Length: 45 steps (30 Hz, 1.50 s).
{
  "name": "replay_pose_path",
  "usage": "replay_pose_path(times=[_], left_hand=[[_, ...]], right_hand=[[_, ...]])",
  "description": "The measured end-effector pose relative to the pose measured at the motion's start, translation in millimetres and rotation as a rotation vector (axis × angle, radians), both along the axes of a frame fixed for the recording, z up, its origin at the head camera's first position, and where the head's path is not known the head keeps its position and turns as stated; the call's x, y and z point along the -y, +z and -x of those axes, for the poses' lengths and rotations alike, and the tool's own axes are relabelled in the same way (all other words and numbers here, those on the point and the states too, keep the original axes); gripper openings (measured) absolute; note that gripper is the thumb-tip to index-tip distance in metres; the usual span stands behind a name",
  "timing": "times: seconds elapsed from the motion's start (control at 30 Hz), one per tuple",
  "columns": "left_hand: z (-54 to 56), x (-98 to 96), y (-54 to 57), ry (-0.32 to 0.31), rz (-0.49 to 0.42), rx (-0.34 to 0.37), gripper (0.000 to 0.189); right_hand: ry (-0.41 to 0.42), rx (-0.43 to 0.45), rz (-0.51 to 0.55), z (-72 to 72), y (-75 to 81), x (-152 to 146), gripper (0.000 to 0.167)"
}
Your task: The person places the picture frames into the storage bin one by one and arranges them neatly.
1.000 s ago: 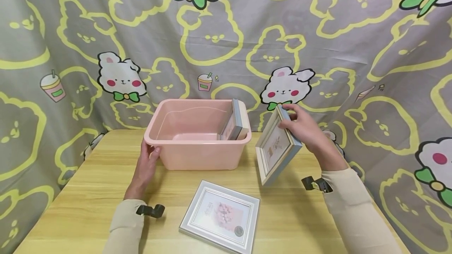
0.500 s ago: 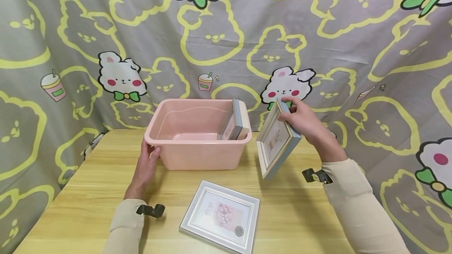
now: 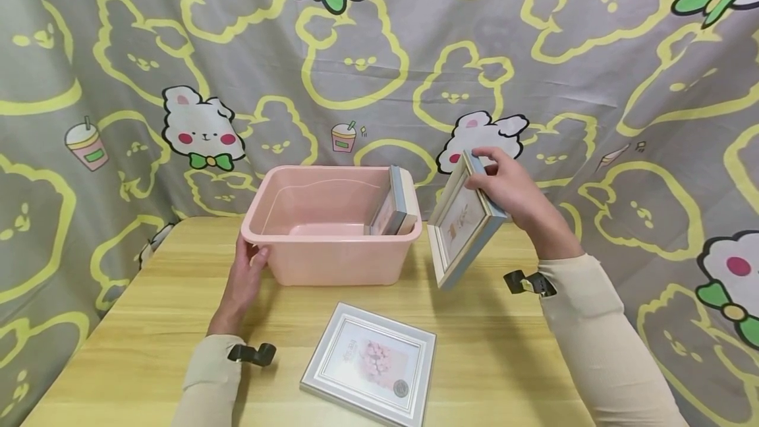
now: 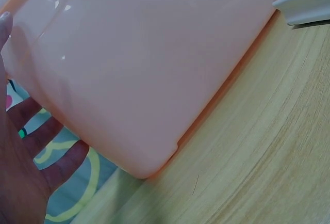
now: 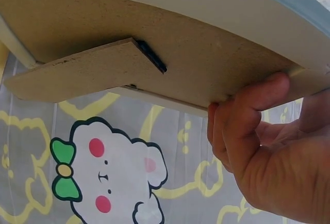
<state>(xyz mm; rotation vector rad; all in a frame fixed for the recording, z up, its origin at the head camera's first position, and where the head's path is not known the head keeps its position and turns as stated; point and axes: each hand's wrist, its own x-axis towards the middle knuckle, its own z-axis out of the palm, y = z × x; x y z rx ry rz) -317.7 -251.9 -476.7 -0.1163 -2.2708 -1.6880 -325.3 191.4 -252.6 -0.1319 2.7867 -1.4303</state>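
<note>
My right hand [image 3: 514, 195] pinches the top edge of a cream and pale blue picture frame [image 3: 465, 236], tilted above the table to the right of the pink plastic bin [image 3: 332, 262]. In the right wrist view the frame's brown back shows, with its easel leg [image 5: 77, 72] standing out and fingertips pressed on the board. My left hand [image 3: 244, 279] grips the bin's front left corner, thumb on the front wall; its fingertips are hidden behind the side in the left wrist view. Inside the bin, picture frames [image 3: 398, 201] lean against the right end.
A silver-grey picture frame [image 3: 370, 364] with a pink flower print lies face up on the wooden table [image 3: 136, 348], in front of the bin. Behind the table hangs a grey patterned curtain [image 3: 367, 38]. Black camera straps [image 3: 253, 353] sit at both wrists.
The right hand has raised the picture frame a little beside the bin. The left hand, the bin and the silver-grey frame stay where they were.
</note>
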Motion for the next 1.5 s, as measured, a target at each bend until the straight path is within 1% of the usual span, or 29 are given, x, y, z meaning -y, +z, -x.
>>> replay_pose_path(times=[0.2, 0.43, 0.6, 0.77, 0.97, 1.13, 1.33, 1.5], left_hand=[[-0.8, -1.5, 1.9, -0.007, -0.024, 0.016, 0.067], [0.5, -0.8, 0.7, -0.017, -0.042, 0.017, 0.067], [0.6, -2.5, 0.7, -0.013, -0.029, 0.002, 0.066], [-2.6, -3.9, 1.6, -0.013, -0.010, 0.005, 0.067], [-4.1, -3.9, 3.1, -0.005, -0.008, 0.007, 0.066], [-5.1, -5.7, 2.7, -0.014, -0.012, -0.007, 0.066], [-2.8, -5.1, 1.3, -0.006, 0.005, -0.020, 0.064], [-0.9, -3.1, 0.0, 0.005, 0.010, -0.002, 0.065]], right_hand=[[-0.014, -0.005, -0.009, 4.5, 3.5, 1, 0.064], [-0.020, -0.017, -0.019, 5.9, 10.6, 1, 0.064], [-0.026, -0.017, -0.006, 5.7, 17.6, -1, 0.063], [-0.030, -0.022, 0.001, 5.2, 23.4, -2, 0.061], [-0.025, -0.026, 0.023, 4.9, 30.2, -1, 0.062], [-0.038, -0.037, 0.023, 5.4, 34.8, -1, 0.062], [-0.029, -0.069, 0.035, 6.7, 43.1, 1, 0.062], [-0.027, -0.064, 0.041, 8.3, 49.1, 4, 0.061]])
